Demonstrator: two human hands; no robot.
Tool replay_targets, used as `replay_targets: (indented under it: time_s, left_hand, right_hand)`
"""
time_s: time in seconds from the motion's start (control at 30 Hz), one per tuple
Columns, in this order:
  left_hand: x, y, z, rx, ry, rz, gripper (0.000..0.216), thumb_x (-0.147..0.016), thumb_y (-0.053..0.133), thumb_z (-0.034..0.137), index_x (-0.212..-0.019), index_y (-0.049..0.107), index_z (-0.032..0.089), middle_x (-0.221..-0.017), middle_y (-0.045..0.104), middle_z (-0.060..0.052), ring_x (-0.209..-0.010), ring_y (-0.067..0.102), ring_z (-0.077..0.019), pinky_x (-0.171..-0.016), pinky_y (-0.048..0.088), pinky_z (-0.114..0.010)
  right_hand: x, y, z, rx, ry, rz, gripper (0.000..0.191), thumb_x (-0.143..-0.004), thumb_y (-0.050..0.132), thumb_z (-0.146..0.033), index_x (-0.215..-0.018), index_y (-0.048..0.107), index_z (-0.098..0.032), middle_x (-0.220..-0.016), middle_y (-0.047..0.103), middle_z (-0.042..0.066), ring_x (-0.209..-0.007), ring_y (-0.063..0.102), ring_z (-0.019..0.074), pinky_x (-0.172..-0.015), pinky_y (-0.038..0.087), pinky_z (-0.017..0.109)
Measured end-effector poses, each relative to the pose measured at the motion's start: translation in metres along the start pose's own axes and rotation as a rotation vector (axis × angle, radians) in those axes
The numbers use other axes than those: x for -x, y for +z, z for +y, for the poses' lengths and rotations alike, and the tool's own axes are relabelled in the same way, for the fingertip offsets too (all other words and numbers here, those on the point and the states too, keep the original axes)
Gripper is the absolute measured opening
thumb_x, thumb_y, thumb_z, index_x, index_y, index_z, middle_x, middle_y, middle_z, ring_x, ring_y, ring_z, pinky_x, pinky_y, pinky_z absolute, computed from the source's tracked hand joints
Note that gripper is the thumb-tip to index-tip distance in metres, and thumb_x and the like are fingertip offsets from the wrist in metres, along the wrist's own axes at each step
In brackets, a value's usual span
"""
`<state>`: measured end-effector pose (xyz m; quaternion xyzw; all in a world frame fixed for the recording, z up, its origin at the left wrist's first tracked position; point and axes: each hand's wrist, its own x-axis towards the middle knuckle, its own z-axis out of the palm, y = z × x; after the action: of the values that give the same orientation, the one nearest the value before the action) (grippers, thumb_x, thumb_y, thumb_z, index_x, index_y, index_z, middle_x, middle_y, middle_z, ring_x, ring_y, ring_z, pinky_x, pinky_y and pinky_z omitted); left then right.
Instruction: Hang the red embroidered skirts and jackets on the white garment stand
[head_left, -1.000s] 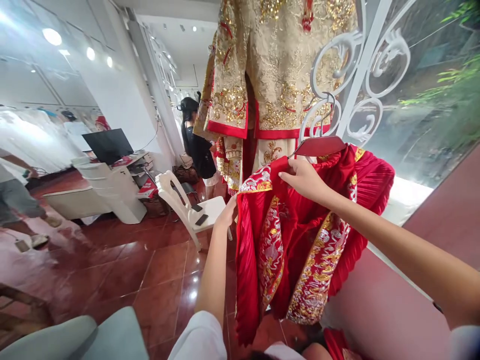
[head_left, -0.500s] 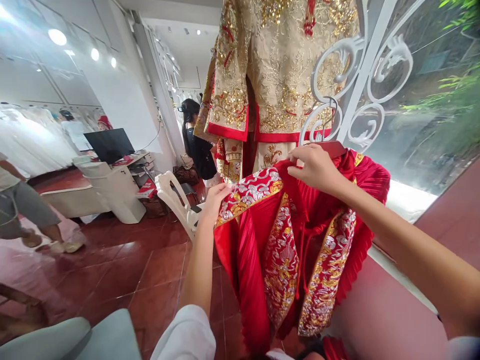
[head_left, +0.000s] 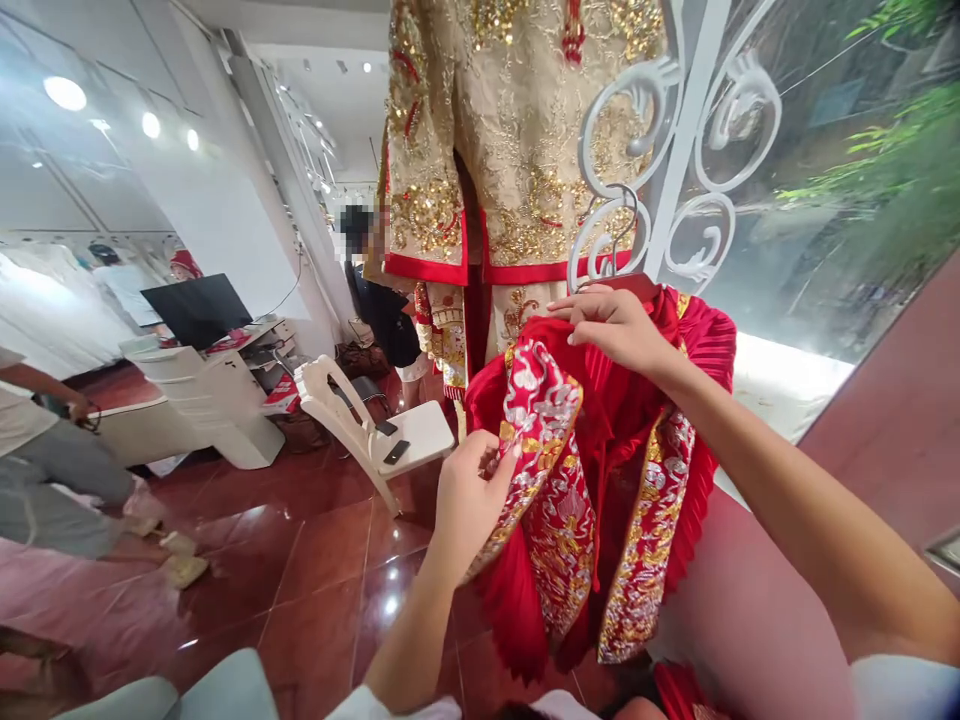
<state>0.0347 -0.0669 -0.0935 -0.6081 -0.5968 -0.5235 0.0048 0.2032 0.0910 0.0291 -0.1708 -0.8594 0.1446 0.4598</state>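
Note:
A red pleated skirt with gold and silver embroidered panels hangs from a red hanger hooked on a white scrolled iron grille. My right hand pinches the skirt's waist just under the hanger. My left hand grips the embroidered waistband panel, folding it down and inward. Behind hangs a gold sequined jacket with red trim.
A white plastic chair with two phones on its seat stands on the glossy red tile floor. A white desk with a monitor is at left. One person walks at far left, another stands behind the jacket. A pink ledge runs at right.
My left hand moved down and right, bringing the embroidered waistband from spread out sideways to folded down. My right hand stayed at the hanger. The person at left walked further.

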Motion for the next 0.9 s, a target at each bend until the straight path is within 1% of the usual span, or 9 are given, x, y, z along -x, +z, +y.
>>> replay_targets:
  time_s: [0.07,0.23,0.33,0.4,0.47,0.53,0.7,0.77,0.9]
  left_hand:
    - [-0.003,0.0,-0.015,-0.06,-0.035,-0.102,0.013,-0.084,0.055,0.029,-0.085,0.064,0.019,-0.081,0.069,-0.002,-0.068,0.062,-0.0134,-0.062,0.047,-0.024]
    - [-0.061,-0.025,0.001,-0.172,0.29,0.313,0.016,-0.085,0.054,0.029,-0.081,0.064,0.017,-0.081,0.068,-0.004,-0.078,0.062,-0.0155,-0.078,0.048,-0.029]
    - [-0.113,-0.024,0.024,-0.028,0.375,-0.031,0.025,-0.088,0.047,0.032,-0.106,0.061,0.019,-0.108,0.066,-0.006,-0.099,0.06,-0.0156,-0.085,0.047,-0.028]
    - [-0.144,-0.013,0.033,0.024,0.373,-0.332,0.032,-0.091,0.041,0.035,-0.111,0.058,0.018,-0.114,0.064,-0.007,-0.103,0.058,-0.0156,-0.087,0.045,-0.028]
    - [-0.166,-0.001,0.039,-0.003,0.325,-0.499,0.038,-0.092,0.033,0.039,-0.097,0.062,0.015,-0.098,0.067,-0.007,-0.089,0.06,-0.0157,-0.08,0.044,-0.028]
    - [-0.178,0.008,0.045,-0.099,0.255,-0.529,0.042,-0.09,0.033,0.043,-0.075,0.061,0.015,-0.076,0.064,-0.005,-0.07,0.056,-0.0148,-0.066,0.04,-0.027]
    - [-0.192,0.006,0.06,-0.34,0.196,-0.636,0.027,-0.072,0.052,0.038,-0.055,0.052,0.017,-0.057,0.05,-0.001,-0.051,0.039,-0.0114,-0.053,0.026,-0.028]
    - [-0.196,0.001,0.061,-0.321,0.199,-0.681,0.027,-0.071,0.052,0.038,-0.054,0.053,0.017,-0.056,0.048,-0.001,-0.05,0.038,-0.0109,-0.053,0.025,-0.029]
    - [-0.197,-0.006,0.056,-0.202,0.131,-0.667,0.023,-0.068,0.056,0.034,-0.054,0.059,0.016,-0.05,0.044,-0.001,-0.048,0.038,-0.0105,-0.054,0.026,-0.028]
  right_hand:
    - [0.001,0.001,0.005,0.013,-0.068,-0.026,0.019,-0.065,0.051,-0.023,-0.048,0.044,-0.016,-0.087,0.07,0.004,-0.102,0.061,0.0248,-0.101,0.033,0.047]
    - [0.015,0.012,0.016,0.253,-0.261,-0.033,0.01,-0.066,0.05,-0.022,-0.058,0.049,-0.018,-0.112,0.066,0.006,-0.116,0.054,0.0257,-0.108,0.027,0.048]
    - [0.034,0.021,0.019,0.414,-0.374,0.052,0.01,-0.074,0.048,-0.024,-0.076,0.057,-0.019,-0.123,0.06,0.006,-0.125,0.046,0.0251,-0.109,0.027,0.047]
    - [0.044,0.019,0.021,0.477,-0.348,0.239,0.015,-0.077,0.046,-0.025,-0.086,0.058,-0.021,-0.118,0.063,0.005,-0.119,0.05,0.0243,-0.106,0.031,0.047]
    - [0.05,0.006,0.026,0.521,-0.22,0.499,0.017,-0.08,0.044,-0.025,-0.089,0.057,-0.022,-0.109,0.065,0.006,-0.11,0.054,0.0241,-0.102,0.034,0.047]
    - [0.049,-0.017,0.031,0.569,-0.045,0.656,0.018,-0.08,0.044,-0.025,-0.09,0.057,-0.02,-0.103,0.065,0.009,-0.105,0.054,0.0254,-0.098,0.035,0.048]
    - [0.048,-0.071,0.041,0.504,0.182,0.288,0.036,-0.073,0.057,-0.037,-0.104,0.057,-0.019,-0.099,0.064,0.009,-0.091,0.058,0.0235,-0.082,0.044,0.04]
    - [0.052,-0.075,0.043,0.544,0.202,0.255,0.052,-0.07,0.061,-0.037,-0.117,0.052,-0.018,-0.101,0.064,0.01,-0.089,0.058,0.0229,-0.079,0.044,0.037]
    - [0.058,-0.068,0.039,0.846,0.282,0.251,0.022,-0.075,0.05,-0.029,-0.089,0.06,-0.016,-0.075,0.061,0.009,-0.074,0.053,0.0214,-0.071,0.039,0.034]
